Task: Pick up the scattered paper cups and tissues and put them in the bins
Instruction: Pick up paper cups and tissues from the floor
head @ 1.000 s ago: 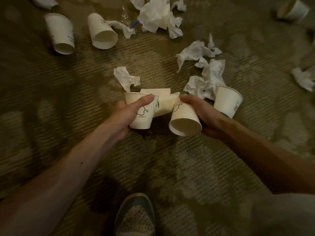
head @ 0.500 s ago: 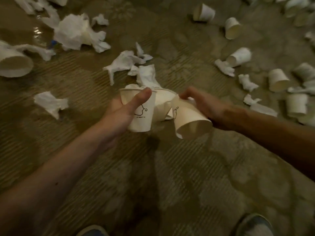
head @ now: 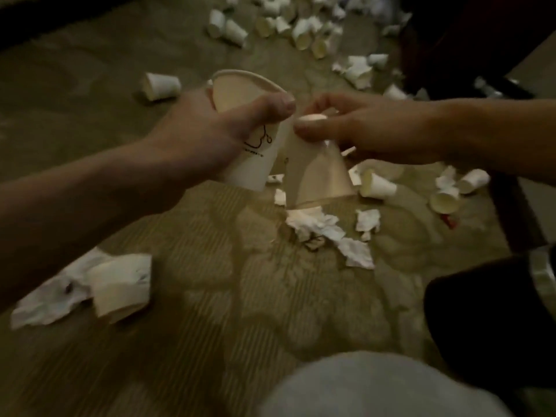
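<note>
paper cups (head: 233, 31) lie scattered over the carpet (head: 210, 320), thickest along the top of the frame, and two more are held in the hands near the middle. the left hand (head: 207, 136) grips an upright cup (head: 255, 168), its thumb curled across the front below the rim, with a small black drawing on the cup's wall. the right hand (head: 367, 130) pinches the base of an upside-down cup (head: 316, 179), whose mouth points down at the floor. the two held cups touch side by side, and the hands are close together, their thumbs almost meeting. just below the upside-down cup, a clump of crumpled tissues (head: 322, 227) lies on the carpet, with a smaller tissue scrap (head: 367, 219) to its right. in the lower left a squashed cup (head: 120, 284) lies on its side against a flat tissue (head: 51, 299). a lone cup (head: 161, 85) lies on its side in the upper left. three tipped cups (head: 377, 185) lie at the right of centre. dark furniture (head: 481, 40) fills the upper right, a dark shape (head: 496, 311) sits in the lower right, and a blurred grey shape (head: 376, 386) crosses the bottom edge; i cannot tell what these last two are.
</note>
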Motion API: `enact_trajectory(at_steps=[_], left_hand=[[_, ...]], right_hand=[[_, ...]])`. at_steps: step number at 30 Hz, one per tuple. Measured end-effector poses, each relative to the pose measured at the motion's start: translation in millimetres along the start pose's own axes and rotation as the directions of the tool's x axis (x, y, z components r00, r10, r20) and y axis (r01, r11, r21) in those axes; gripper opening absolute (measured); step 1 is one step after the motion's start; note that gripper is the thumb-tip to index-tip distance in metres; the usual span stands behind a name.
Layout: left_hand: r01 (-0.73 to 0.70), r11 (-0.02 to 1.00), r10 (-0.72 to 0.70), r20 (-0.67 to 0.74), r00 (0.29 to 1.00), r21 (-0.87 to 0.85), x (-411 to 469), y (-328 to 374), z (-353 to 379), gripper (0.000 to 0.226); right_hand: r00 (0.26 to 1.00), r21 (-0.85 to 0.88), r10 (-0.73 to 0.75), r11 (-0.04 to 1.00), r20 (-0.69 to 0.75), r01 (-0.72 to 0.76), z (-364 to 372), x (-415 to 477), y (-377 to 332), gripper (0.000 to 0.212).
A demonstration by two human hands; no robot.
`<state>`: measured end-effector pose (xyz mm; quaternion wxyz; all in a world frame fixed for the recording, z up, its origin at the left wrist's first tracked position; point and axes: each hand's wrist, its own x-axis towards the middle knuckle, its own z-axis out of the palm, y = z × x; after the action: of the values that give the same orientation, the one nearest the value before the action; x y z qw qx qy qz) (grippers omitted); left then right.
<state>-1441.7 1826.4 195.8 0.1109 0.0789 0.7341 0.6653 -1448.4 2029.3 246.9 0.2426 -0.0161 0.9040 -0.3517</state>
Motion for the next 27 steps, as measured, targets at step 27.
enact_trajectory(at_steps=[27], left_hand=[[0.036, 0.997, -0.072, 0.897, 0.436, 0.062, 43, 27, 474, 0.047]], right_hand=[[0.578, 0.412, 0.668, 0.744, -0.469, -0.526, -131, -308, 335, 0.051]])
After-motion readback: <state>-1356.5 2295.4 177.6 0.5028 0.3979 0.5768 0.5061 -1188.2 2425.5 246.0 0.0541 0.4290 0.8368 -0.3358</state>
